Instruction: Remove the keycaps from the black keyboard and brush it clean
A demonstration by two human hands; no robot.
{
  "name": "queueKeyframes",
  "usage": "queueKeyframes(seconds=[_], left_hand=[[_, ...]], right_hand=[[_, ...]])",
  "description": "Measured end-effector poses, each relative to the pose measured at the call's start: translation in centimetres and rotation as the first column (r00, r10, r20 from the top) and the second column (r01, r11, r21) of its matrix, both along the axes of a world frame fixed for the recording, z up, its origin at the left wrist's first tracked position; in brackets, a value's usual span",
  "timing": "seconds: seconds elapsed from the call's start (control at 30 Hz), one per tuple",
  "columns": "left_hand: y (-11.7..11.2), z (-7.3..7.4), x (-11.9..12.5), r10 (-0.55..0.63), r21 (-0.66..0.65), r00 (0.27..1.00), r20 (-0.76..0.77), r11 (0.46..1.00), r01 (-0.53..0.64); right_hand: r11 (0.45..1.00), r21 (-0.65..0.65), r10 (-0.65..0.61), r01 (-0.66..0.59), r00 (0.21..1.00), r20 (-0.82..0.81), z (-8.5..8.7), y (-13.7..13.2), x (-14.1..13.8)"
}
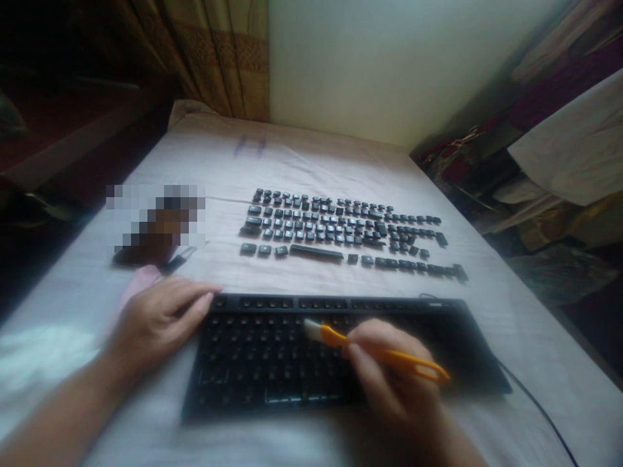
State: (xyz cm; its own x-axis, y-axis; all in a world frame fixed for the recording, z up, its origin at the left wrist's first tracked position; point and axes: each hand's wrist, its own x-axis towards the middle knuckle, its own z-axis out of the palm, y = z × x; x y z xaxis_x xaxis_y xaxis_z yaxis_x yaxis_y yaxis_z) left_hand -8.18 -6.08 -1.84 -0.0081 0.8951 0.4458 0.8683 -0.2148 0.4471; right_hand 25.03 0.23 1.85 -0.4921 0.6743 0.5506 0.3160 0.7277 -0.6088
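Observation:
A black computer keyboard (413,337) with its keycaps off lies across the front of the white-covered surface. My left hand (163,318) is at its upper left corner, thumb and index finger closed against the edge; the other fingers are partly hidden. In my right hand (396,363) is a small brush (333,335) with an orange handle and pale bristles, pinched between thumb and fingers. The bristles are over the upper middle key rows, and whether they touch is not clear. Behind the keyboard, loose black keycaps (316,253) lie in rows roughly in keyboard layout.
A dark object, partly pixelated (146,250), stands at the left near a pink cloth (139,288). The keyboard's cable (535,399) trails off at the lower right. A pale wall (350,71) and a curtain (233,58) bound the back; fabrics (574,136) hang on the right.

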Motion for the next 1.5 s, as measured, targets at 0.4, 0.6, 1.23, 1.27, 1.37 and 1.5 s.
queueKeyframes(seconds=[0.4,0.6,1.23,1.27,1.37,1.5], left_hand=[[-0.11,-0.1,0.08,-0.031,0.017,0.999,-0.015,0.999,0.031],[-0.04,0.16,0.19,-0.029,0.027,0.999,-0.02,0.999,0.03],[-0.01,-0.03,0.24,-0.005,0.009,1.0,-0.013,1.0,0.006],[0.0,0.01,0.28,-0.004,0.007,1.0,-0.01,1.0,0.004],[0.01,0.11,0.31,0.0,0.011,1.0,-0.009,1.0,0.0],[0.1,0.23,0.27,-0.015,0.011,1.0,-0.025,1.0,0.016]], right_hand=[[0.997,-0.008,0.071,-0.071,0.997,0.011,-0.14,0.08,-0.33],[0.996,-0.048,0.071,-0.074,0.995,-0.066,-0.49,-0.04,-0.13],[0.994,-0.013,0.11,-0.11,0.993,-0.034,-0.19,0.25,-0.4],[0.993,-0.01,0.113,-0.114,0.992,-0.047,-0.25,0.25,-0.43],[0.994,-0.006,0.112,-0.113,0.991,-0.071,-0.26,0.26,-0.42],[0.997,-0.026,0.072,-0.074,0.995,-0.072,-0.11,0.11,-0.06]])
